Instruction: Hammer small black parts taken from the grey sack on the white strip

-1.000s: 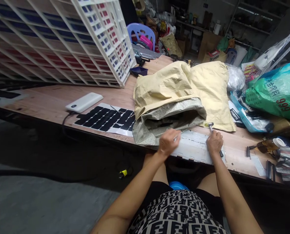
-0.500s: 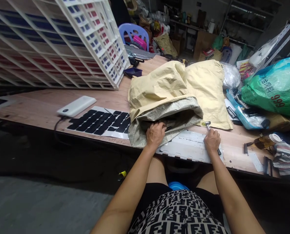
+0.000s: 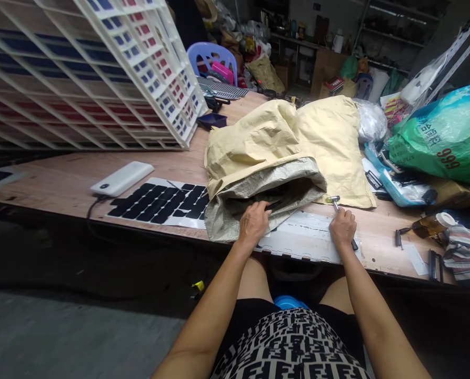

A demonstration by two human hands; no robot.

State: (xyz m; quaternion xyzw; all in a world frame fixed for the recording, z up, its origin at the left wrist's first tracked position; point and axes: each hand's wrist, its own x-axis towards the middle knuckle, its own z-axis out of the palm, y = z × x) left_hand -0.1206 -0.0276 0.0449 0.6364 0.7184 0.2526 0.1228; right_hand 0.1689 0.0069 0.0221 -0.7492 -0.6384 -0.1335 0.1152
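My left hand (image 3: pixel 254 223) is at the mouth of a yellow woven sack (image 3: pixel 254 142) with a grey lining, its fingers closed on a thin black piece (image 3: pixel 275 204). The fingertips and the sack's dark inside are partly hidden. My right hand (image 3: pixel 343 229) is wrapped round the handle of a small hammer (image 3: pixel 333 199), whose head points away from me and lies close to the sack's lower right corner. Beneath the hammer and in front of the sack lies a pale flat strip (image 3: pixel 301 239) with a notched front edge.
Left of the sack are a sheet with black tiles (image 3: pixel 159 202) and a white power bank (image 3: pixel 122 178) with a cable. A large white plastic basket (image 3: pixel 187 105) stands at the back left. On the right are a green bag (image 3: pixel 440 137), a brown bottle (image 3: pixel 432 225) and a striped cloth (image 3: pixel 469 255).
My left hand has drawn slightly back out of the sack's mouth, and more of the black piece shows. My right hand and the hammer stay almost still. The view has shifted slightly.
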